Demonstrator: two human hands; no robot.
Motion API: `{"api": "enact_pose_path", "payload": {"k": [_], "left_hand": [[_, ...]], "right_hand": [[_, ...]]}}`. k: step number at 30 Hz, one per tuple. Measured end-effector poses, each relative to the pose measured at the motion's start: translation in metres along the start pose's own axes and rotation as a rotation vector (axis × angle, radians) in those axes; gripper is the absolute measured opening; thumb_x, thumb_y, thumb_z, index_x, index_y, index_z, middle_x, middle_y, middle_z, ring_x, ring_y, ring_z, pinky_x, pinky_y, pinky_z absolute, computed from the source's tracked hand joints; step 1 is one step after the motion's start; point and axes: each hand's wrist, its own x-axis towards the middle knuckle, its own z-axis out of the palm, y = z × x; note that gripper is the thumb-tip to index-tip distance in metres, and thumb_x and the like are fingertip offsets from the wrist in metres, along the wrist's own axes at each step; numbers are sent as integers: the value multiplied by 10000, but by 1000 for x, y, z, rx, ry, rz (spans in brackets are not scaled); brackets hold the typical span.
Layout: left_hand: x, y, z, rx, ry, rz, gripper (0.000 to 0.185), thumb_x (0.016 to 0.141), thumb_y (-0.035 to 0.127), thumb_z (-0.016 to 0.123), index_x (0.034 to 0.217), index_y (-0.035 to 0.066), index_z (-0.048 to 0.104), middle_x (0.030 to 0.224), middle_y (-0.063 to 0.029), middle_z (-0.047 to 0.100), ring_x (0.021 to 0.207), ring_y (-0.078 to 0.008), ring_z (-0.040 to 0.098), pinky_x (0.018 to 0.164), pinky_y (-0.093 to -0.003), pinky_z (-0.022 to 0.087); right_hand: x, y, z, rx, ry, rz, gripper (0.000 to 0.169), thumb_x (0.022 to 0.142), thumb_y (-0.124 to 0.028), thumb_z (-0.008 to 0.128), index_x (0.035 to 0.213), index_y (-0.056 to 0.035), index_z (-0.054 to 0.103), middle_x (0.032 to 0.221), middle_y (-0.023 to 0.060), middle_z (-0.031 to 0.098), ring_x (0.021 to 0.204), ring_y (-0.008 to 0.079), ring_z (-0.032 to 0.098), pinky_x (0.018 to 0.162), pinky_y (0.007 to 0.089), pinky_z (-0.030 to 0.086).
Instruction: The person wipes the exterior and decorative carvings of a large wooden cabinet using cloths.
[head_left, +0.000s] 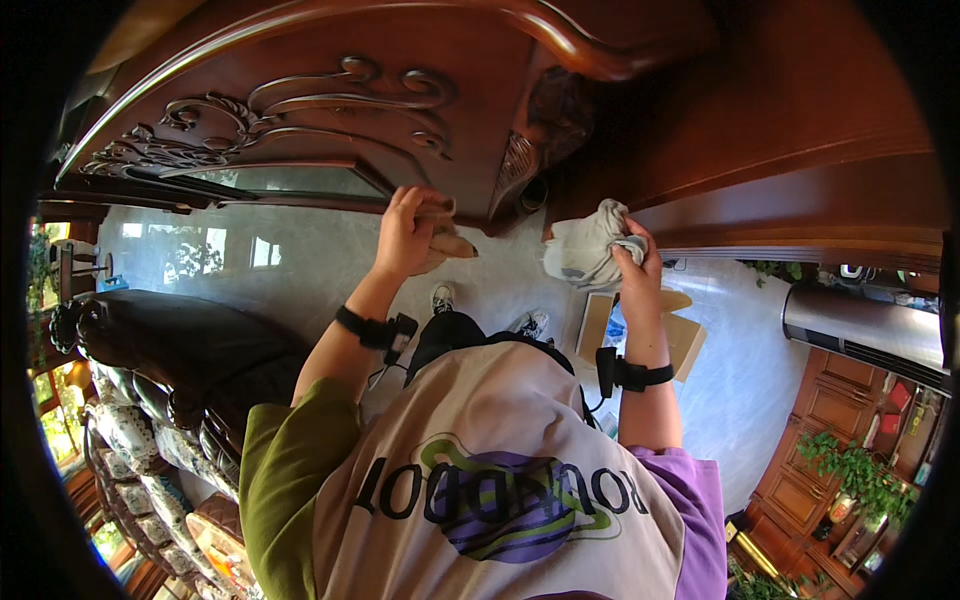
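Note:
My left hand is out in front of the carved wooden cabinet, its fingers bent around a small tan object with a dark tip; what it is, I cannot tell. To the right, my right hand grips a bunched pale grey cloth at its right side. The cloth hangs in folds near the lower edge of the wooden furniture. The two hands are well apart, and each wrist wears a black strap with a small device.
An open cardboard box stands on the shiny grey floor, right of my feet. A dark leather seat is at left, with patterned cushions beyond it. A metallic appliance, wooden cabinets and potted plants are at right.

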Motion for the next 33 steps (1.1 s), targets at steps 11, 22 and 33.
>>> {"api": "enact_pose_path", "payload": {"k": [11,22,33], "left_hand": [[127,43,27,348,513,816,651,733,297,781,1326,277,513,1328,-151,417,1279,-415,399,1012,-555,350],[120,39,2,684,372,899,491,811,240,600,1262,421,535,1322,19,513,1281,-165,469,1073,-566,214],[148,25,-104,303,965,612,701,654,131,700,1316,114,468,1338,-152,374,1267,-340,351,1101,-575,184]], "right_hand": [[-5,-9,27,-22,111,20,431,834,-11,619,1257,22,546,1197,95,592,1088,171,550,978,294,411],[-17,-23,22,173,209,81,434,866,27,544,1298,37,507,1226,117,585,1097,196,575,980,313,442],[-7,-25,25,112,179,97,420,863,26,553,1283,18,535,1216,106,593,1094,194,571,976,314,440]]}}
